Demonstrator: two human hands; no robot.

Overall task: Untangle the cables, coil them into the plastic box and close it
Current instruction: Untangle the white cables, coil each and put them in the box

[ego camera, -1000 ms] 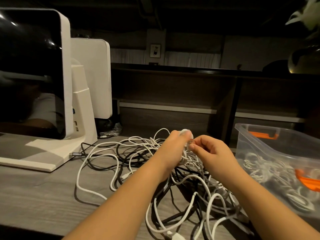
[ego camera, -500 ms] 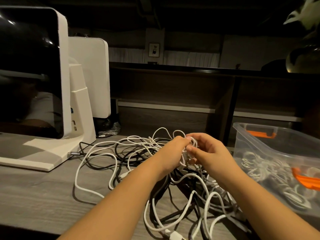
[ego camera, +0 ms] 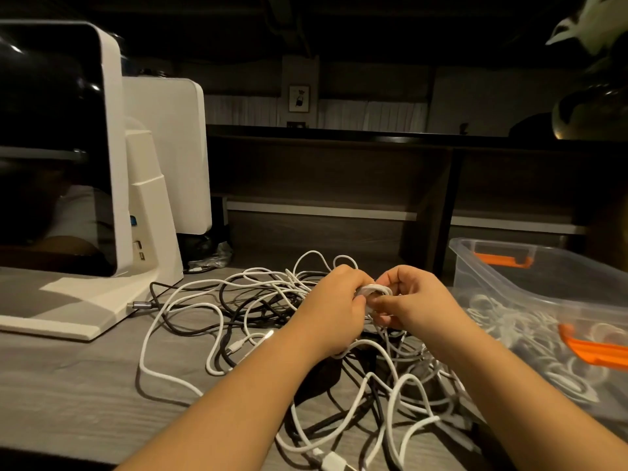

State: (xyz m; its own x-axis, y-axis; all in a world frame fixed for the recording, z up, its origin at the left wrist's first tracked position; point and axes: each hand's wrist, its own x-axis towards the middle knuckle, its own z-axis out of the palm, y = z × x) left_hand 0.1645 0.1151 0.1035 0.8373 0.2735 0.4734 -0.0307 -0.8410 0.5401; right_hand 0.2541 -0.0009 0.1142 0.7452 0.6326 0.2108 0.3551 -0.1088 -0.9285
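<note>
A tangle of white and black cables is spread over the grey wooden desk. Above the tangle my left hand and my right hand meet, and both grip a small coil of white cable between them. The coil's strand runs down into the tangle. At the right stands a clear plastic box with orange latches. Several coiled white cables lie inside it. I see no lid.
A white terminal with a dark screen stands on its base at the left, a second white panel behind it. A plug goes into the base. A dark shelf unit lies behind the desk.
My hands have drawn closer together and dropped slightly, and the white cable between them has been wound into a tighter coil. The box and the terminal stay in place.
</note>
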